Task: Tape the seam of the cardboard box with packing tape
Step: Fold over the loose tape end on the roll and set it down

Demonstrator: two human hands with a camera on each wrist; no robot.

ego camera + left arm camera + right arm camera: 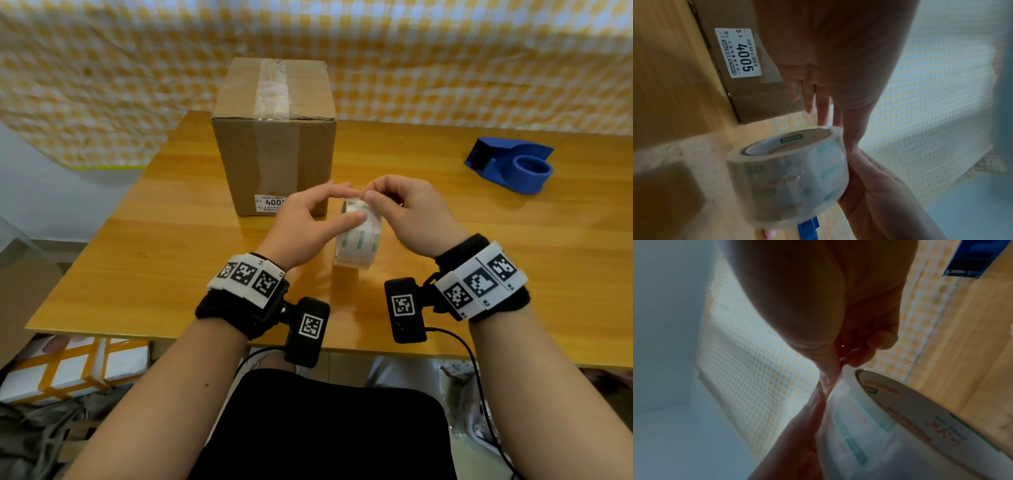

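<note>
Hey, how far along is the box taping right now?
Done: the box stands closed, with a clear strip already along its top. In hand: the left hand steadies the roll while the right hand pinches at its top edge, apparently freeing the end. Left: pulling a length, laying it over the seam, cutting it. The dispenser sits empty.

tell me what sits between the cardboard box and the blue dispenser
Nothing: the head view shows bare tabletop between the cardboard box and the blue dispenser.

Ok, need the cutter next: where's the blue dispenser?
Head view: the blue dispenser sits on the table, right of the cardboard box, near the far edge.
</note>
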